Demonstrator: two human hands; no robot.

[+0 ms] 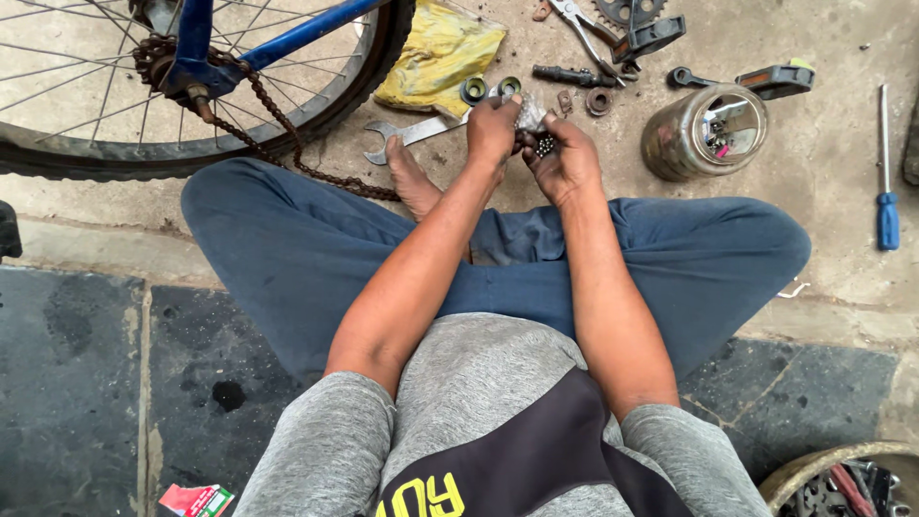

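I sit cross-legged on the ground and both hands meet in front of my knees. My left hand (493, 127) pinches a small clear plastic bag (530, 112) from above. Cupped just below it, my right hand (563, 159) holds several small dark steel bearing balls (545, 146) in the palm and touches the bag too. A flat open-ended spanner (414, 134) lies on the concrete just left of my left hand, beside my bare foot (412, 182).
A blue bicycle's rear wheel (191, 105) with its chain (287, 134) stands at upper left. A yellow rag (438, 53), pliers, pedals (777, 80), bearing cups (473, 90), a glass jar (706, 131) and a blue-handled screwdriver (886, 182) lie ahead. A bowl of parts (842, 479) sits at lower right.
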